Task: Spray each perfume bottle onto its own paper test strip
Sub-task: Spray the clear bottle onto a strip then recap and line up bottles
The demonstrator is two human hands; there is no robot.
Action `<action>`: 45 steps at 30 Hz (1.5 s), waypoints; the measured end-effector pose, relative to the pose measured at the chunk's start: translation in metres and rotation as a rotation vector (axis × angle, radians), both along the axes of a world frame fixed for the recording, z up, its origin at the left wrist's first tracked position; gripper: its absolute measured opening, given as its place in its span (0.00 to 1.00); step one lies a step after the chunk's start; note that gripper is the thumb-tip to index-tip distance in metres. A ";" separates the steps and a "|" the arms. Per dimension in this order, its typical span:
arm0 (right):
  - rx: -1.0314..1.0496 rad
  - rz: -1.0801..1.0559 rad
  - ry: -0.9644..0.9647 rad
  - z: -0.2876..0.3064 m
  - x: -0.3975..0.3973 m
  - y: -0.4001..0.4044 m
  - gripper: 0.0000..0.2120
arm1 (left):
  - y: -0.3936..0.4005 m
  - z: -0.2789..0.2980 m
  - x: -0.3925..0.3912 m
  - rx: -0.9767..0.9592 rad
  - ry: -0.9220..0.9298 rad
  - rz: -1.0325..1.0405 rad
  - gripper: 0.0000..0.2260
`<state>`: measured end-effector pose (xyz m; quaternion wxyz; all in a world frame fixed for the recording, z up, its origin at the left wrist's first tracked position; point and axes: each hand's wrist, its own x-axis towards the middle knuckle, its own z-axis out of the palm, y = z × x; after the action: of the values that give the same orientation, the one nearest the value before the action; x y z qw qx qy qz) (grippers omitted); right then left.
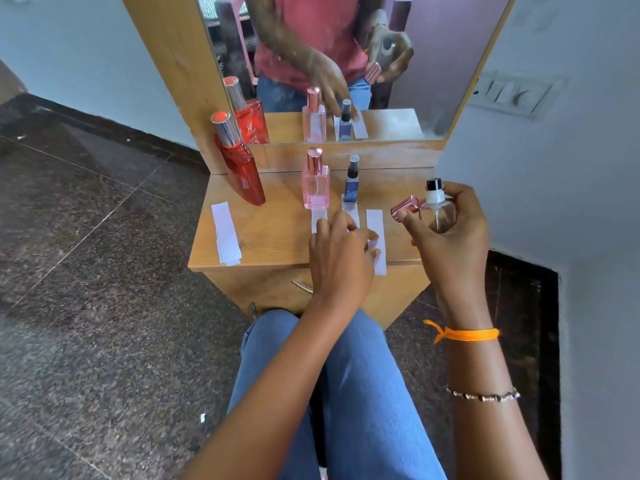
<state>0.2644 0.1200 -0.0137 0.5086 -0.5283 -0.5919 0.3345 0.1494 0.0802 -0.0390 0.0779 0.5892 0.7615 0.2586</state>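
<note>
My right hand [450,230] holds a clear perfume bottle [439,211] with a black nozzle, above the table's right side, and a pink metallic cap [404,207] is pinched in the same fingers. My left hand [337,251] rests on the table with its fingertips on the right paper strip [376,237]. Two more strips [318,218] lie partly under that hand, in front of a pink bottle [315,183] and a small blue bottle [351,181]. A tall red bottle [240,168] stands at the left, with a stack of strips [225,233] before it.
The small wooden table [273,237] backs onto a mirror [346,64] that reflects the bottles and hands. A drawer handle [302,286] sits below the table's front edge. My knees in blue jeans [346,375] are close under it. A wall switch panel [512,93] is at the right.
</note>
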 end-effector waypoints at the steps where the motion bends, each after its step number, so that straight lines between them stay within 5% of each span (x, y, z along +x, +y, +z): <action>1: 0.002 0.000 -0.003 -0.001 0.000 0.000 0.17 | 0.003 0.001 0.000 0.002 0.003 0.004 0.10; 20: -0.036 0.056 -0.039 -0.011 -0.001 0.003 0.19 | 0.021 -0.002 -0.006 0.110 -0.095 -0.004 0.12; 24: -0.029 0.078 -0.059 -0.011 -0.002 0.003 0.20 | 0.013 0.012 -0.006 0.205 -0.474 -0.092 0.13; 28: 0.003 0.160 -0.086 -0.006 -0.002 -0.001 0.18 | 0.002 0.023 -0.011 0.026 -0.823 -0.189 0.08; 35: 0.057 0.270 -0.102 0.004 -0.016 -0.018 0.20 | -0.008 0.024 -0.028 0.003 -0.979 -0.130 0.09; 41: 0.000 0.342 -0.081 -0.003 -0.030 -0.037 0.28 | -0.015 0.036 -0.045 0.237 -1.317 0.072 0.05; 45: -0.023 0.424 -0.100 -0.005 -0.040 -0.043 0.29 | -0.017 0.039 -0.047 0.292 -1.381 0.065 0.05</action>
<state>0.2244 0.0772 -0.0184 0.3905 -0.4137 -0.7105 0.4141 0.1021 0.0631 0.0003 0.4557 0.2718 0.5127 0.6750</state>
